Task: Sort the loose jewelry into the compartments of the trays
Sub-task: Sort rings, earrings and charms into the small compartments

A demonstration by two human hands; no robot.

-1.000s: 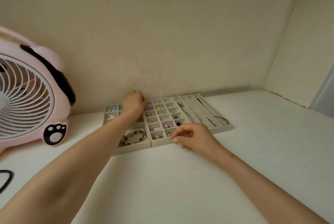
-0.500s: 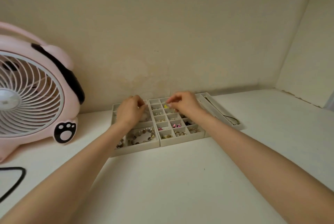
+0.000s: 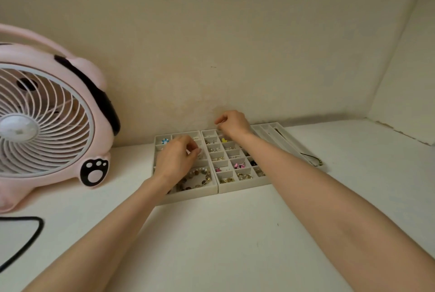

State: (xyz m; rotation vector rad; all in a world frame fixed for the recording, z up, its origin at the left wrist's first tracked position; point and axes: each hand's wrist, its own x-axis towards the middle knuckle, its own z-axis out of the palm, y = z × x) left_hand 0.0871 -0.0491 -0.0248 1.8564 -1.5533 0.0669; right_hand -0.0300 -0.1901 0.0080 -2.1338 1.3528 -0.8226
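Left grip [image 3: 175, 159] is curled together over the left cream compartment tray [image 3: 188, 194], with beaded bracelets [image 3: 195, 179] just beside its wrist. Right grip [image 3: 232, 124] is pinched together above the middle cream grid tray's [image 3: 244, 187] far row (any held piece is too small to tell).

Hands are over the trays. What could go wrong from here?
The right hand is curled over the far row of the middle tray; anything it drops could land behind the tray or in a wrong cell. Its forearm crosses filled cells, so pulling back may snag pieces. The left hand is curled in a pinch above the left tray; anything held could slip among the bracelets.
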